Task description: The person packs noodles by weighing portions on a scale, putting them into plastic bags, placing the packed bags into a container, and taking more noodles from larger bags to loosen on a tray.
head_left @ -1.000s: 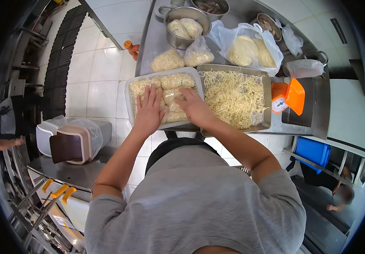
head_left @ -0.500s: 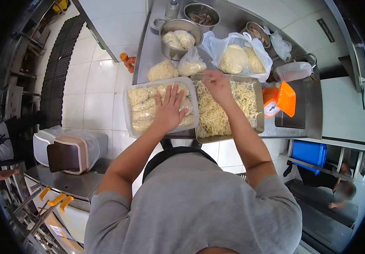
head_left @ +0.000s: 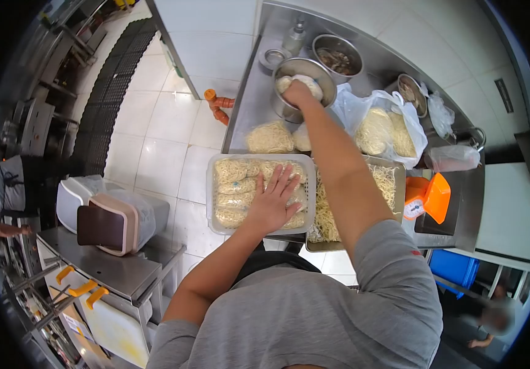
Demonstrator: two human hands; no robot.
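Note:
My left hand (head_left: 273,202) lies flat, fingers spread, on the bagged noodle portions (head_left: 233,201) packed in rows in a white plastic basket (head_left: 211,212). My right hand (head_left: 298,94) reaches into a deep metal pot (head_left: 288,111), against a pale plastic-wrapped bundle (head_left: 311,88); its fingers are hidden there. Under my right forearm is a metal tray (head_left: 400,184) of loose noodles (head_left: 326,212). Just behind the basket sits a bag of noodles (head_left: 270,137), with another partly covered by my arm. An open white plastic bag (head_left: 345,109) holds large noodle bundles (head_left: 374,131).
An orange scale (head_left: 416,206) stands beside the sink (head_left: 455,215). Further back are a metal bowl (head_left: 337,56) of dark pieces and a glass bottle (head_left: 294,38). Bins (head_left: 114,222) stand at left. A person (head_left: 7,190) is at far left, another (head_left: 495,320) at lower right.
My right hand has moved from above the noodle tray, back and left, into the metal pot. My left hand stays on the noodle bags. The view has shifted, and my body leans forward.

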